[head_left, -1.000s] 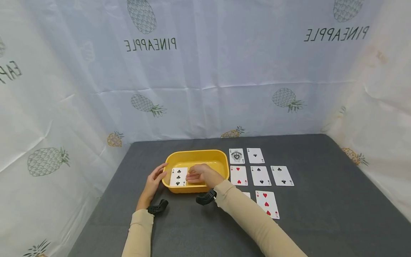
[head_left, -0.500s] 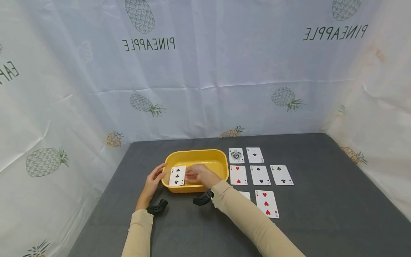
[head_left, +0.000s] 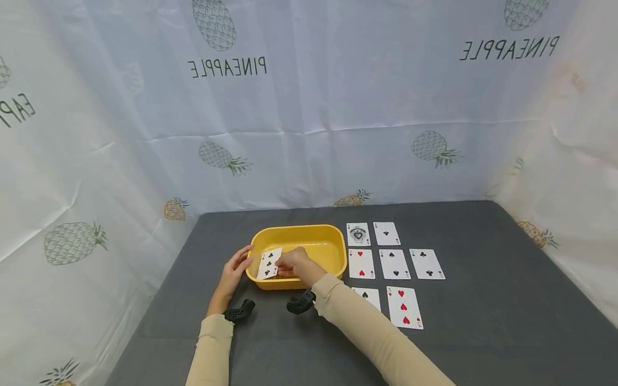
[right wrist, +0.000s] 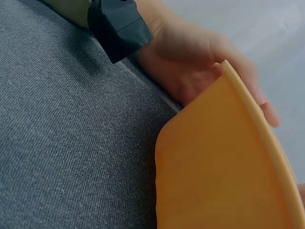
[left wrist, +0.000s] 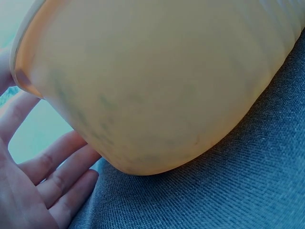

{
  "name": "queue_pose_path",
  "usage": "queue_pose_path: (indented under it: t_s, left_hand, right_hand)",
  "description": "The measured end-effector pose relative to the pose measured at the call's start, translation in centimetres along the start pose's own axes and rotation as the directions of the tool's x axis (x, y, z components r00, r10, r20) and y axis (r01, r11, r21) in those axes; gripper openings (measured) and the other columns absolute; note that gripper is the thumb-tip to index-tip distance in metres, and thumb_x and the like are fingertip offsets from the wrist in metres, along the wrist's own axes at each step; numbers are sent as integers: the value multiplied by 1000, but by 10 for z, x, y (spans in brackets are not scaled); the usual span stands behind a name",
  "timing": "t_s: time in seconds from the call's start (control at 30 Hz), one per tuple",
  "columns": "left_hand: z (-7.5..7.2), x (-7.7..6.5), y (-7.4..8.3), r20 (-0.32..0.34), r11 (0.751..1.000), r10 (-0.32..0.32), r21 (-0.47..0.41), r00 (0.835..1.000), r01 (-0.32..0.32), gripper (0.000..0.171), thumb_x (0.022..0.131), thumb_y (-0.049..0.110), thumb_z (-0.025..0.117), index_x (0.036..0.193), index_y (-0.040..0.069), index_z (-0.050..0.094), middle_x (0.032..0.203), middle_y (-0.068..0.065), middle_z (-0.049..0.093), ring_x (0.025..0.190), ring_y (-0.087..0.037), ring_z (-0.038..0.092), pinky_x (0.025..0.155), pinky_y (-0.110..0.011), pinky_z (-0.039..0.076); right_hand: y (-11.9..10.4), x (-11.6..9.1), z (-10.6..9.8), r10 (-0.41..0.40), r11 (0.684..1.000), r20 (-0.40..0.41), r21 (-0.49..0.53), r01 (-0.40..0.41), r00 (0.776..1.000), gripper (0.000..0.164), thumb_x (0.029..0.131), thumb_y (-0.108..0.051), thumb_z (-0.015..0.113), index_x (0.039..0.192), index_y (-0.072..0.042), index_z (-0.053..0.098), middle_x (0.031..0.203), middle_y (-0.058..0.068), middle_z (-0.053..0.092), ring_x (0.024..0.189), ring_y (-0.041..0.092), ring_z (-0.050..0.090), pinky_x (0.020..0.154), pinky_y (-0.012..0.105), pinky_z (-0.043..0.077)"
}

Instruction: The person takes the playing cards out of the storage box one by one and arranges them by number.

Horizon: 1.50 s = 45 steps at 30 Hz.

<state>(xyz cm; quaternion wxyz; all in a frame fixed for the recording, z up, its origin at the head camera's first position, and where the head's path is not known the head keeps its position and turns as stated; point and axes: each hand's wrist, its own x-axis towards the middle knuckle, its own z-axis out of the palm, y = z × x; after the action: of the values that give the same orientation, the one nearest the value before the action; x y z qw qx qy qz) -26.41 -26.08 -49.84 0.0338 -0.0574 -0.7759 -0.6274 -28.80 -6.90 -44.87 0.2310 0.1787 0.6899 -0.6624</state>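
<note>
A yellow plastic tub (head_left: 333, 236) stands at the left of the grey table. My left hand (head_left: 235, 268) holds its left end, thumb at the rim, with the other fingers long against the outer wall in the left wrist view. Inside the tub, a three of clubs playing card (head_left: 267, 265) slants with its right side raised. My right hand (head_left: 296, 264) reaches in over the front rim and pinches the card's right edge between thumb and fingers. In the right wrist view, the tub's wall (right wrist: 214, 157) hides the card and part of that hand.
Face-up cards lie in rows right of the tub: two aces, such as the ace of clubs (head_left: 386, 234), then three twos, such as the two of hearts (head_left: 361, 264). Below them are a spade card (head_left: 369, 296), partly under the right sleeve, and the three of hearts (head_left: 404, 307).
The fingers of my right hand have closed on the card's right edge. The card has turned and tipped up from lying flatter. My left hand keeps its place at the tub.
</note>
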Motion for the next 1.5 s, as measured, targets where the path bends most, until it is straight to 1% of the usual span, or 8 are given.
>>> queue_pose_path:
  t_s: [0.23,0.53,0.7,0.83,0.93,1.1,1.27,1.5]
  left_hand:
    - [1,1,2,-12,1000,1,0,1000,-1,45,98,20,54,140,4,47,139,-25,51,105,11,54,88,-6,41]
    - [2,2,1,4,1000,-7,11,1000,7,46,99,21,53,141,6,46,142,-24,48,106,14,51,90,-5,39]
    - [2,2,2,-2,1000,-10,9,1000,10,45,99,22,54,141,6,47,139,-18,51,105,14,52,89,-5,40]
    - [2,1,2,-8,1000,-11,3,1000,11,45,98,22,55,140,6,47,126,4,58,104,13,53,89,-6,41]
    - [2,1,2,-13,1000,-11,5,1000,11,45,98,22,55,140,7,48,115,18,57,104,13,53,89,-6,41]
    - [1,1,1,-4,1000,-6,11,1000,6,44,99,21,53,140,7,48,117,16,57,105,13,53,89,-6,41]
    - [2,0,0,-1,1000,-12,15,1000,12,44,99,22,53,141,7,48,111,26,56,104,13,53,89,-6,41]
    - [1,-1,2,-12,999,-29,21,999,30,44,99,23,54,139,7,49,108,29,56,104,13,52,89,-5,41]
  right_hand:
    - [-3,-2,-2,-32,999,-46,7,33,998,33,78,6,72,108,7,60,71,11,66,48,13,59,49,22,53]
    - [-6,-3,-13,-29,999,-79,28,31,996,31,77,6,74,105,11,64,94,23,74,56,17,68,52,23,54]
    - [-7,-3,-17,-19,998,-53,62,23,998,26,77,6,74,102,11,67,81,18,73,51,15,64,49,22,53]
    - [-7,-5,-19,-15,998,-39,62,18,999,25,78,3,74,101,9,68,68,12,67,49,15,63,48,22,53]
    - [-8,-7,-19,-18,997,-24,68,19,1000,25,79,2,74,103,8,68,63,9,63,49,14,63,49,22,53]
    - [-9,-11,-21,-16,997,7,75,15,1000,25,81,2,72,106,8,68,61,7,61,49,13,62,49,21,53]
    - [-11,-12,-26,-4,996,40,86,1,999,24,84,1,70,106,9,67,63,7,62,51,13,62,50,21,53]
    - [-16,-17,-38,-34,994,91,110,24,995,22,86,2,65,107,11,66,62,6,60,54,12,60,50,20,53]
